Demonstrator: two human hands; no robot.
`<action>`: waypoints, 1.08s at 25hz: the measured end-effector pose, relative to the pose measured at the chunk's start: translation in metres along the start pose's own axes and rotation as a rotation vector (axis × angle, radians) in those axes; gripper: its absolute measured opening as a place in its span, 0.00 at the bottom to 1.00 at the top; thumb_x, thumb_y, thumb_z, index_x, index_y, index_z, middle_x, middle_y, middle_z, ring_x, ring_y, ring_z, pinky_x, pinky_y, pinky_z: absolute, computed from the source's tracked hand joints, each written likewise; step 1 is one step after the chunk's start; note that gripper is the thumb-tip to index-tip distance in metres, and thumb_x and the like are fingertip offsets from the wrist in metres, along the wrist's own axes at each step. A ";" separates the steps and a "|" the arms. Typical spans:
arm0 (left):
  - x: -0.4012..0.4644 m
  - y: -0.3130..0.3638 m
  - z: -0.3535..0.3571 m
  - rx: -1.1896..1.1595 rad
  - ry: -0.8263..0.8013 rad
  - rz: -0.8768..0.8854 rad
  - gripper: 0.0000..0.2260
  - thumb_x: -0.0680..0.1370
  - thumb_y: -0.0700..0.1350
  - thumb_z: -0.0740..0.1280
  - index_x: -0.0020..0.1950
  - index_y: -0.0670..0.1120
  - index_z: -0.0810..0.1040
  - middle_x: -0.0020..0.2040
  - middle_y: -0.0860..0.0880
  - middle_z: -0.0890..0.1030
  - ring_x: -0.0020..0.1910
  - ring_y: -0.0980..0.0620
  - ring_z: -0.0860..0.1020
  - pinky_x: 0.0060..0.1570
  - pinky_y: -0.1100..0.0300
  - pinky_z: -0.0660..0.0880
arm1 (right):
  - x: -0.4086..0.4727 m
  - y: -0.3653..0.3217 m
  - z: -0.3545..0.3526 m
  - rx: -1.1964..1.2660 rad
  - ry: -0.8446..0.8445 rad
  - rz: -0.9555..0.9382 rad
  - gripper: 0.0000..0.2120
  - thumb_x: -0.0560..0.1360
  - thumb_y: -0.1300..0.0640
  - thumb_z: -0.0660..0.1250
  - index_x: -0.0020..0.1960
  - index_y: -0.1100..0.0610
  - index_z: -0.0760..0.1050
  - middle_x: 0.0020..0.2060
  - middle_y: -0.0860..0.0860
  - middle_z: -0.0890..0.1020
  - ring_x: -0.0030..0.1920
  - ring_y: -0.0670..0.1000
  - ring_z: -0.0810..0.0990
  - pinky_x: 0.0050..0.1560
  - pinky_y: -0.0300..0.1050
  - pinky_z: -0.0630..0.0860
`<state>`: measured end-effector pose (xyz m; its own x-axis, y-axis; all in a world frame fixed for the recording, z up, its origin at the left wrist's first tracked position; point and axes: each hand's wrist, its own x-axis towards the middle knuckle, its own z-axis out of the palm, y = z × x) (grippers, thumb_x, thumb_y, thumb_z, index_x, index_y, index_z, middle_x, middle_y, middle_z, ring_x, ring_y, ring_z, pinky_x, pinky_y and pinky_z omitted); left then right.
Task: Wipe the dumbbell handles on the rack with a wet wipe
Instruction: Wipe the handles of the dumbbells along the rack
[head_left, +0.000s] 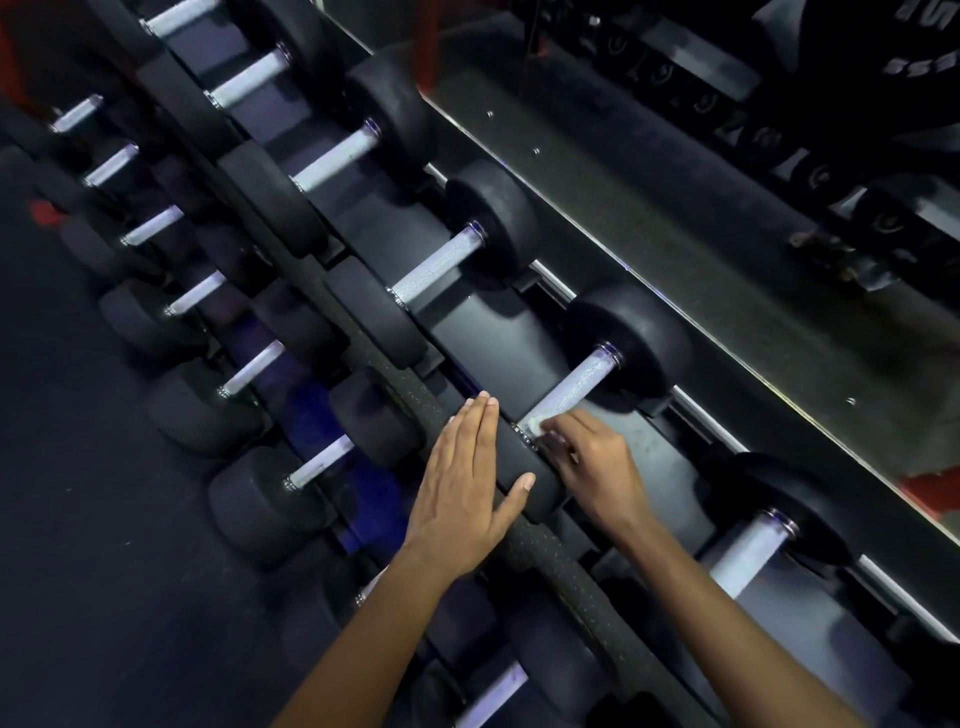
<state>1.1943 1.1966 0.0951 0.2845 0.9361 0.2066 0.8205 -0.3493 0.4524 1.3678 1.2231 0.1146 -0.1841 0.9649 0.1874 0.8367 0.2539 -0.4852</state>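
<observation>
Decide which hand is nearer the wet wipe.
Right. The right hand presses the wet wipe onto the dumbbell handle; the left hand lies flat on that dumbbell's near head, beside it.

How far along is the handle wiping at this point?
Done: nothing can be confirmed; no handle looks visibly different. In hand: the right hand presses a wet wipe on the near end of one dumbbell handle, while the left hand lies flat on its near head. Left: apparently the other handles.
</observation>
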 end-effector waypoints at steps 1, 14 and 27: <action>0.000 0.000 0.000 0.003 -0.001 0.003 0.32 0.80 0.59 0.52 0.76 0.38 0.54 0.76 0.42 0.58 0.76 0.49 0.54 0.73 0.51 0.56 | 0.003 0.004 0.000 -0.024 0.038 0.038 0.06 0.71 0.67 0.69 0.46 0.59 0.78 0.41 0.52 0.79 0.37 0.54 0.79 0.38 0.42 0.73; 0.000 0.001 0.000 0.001 0.006 -0.006 0.32 0.80 0.58 0.53 0.76 0.38 0.53 0.76 0.42 0.58 0.76 0.49 0.55 0.73 0.51 0.55 | 0.023 0.031 -0.004 0.024 0.347 0.217 0.03 0.73 0.64 0.69 0.45 0.62 0.80 0.40 0.56 0.80 0.38 0.54 0.80 0.41 0.41 0.72; -0.001 0.001 0.001 0.003 -0.010 -0.006 0.33 0.80 0.59 0.51 0.76 0.38 0.52 0.77 0.42 0.55 0.76 0.49 0.52 0.74 0.51 0.52 | -0.004 0.005 0.001 0.332 0.145 0.328 0.06 0.72 0.65 0.70 0.48 0.58 0.81 0.42 0.50 0.83 0.40 0.45 0.80 0.43 0.30 0.75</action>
<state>1.1958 1.1956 0.0946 0.2843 0.9385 0.1957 0.8239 -0.3436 0.4508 1.3719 1.2209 0.1105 0.1551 0.9843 0.0847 0.6245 -0.0312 -0.7804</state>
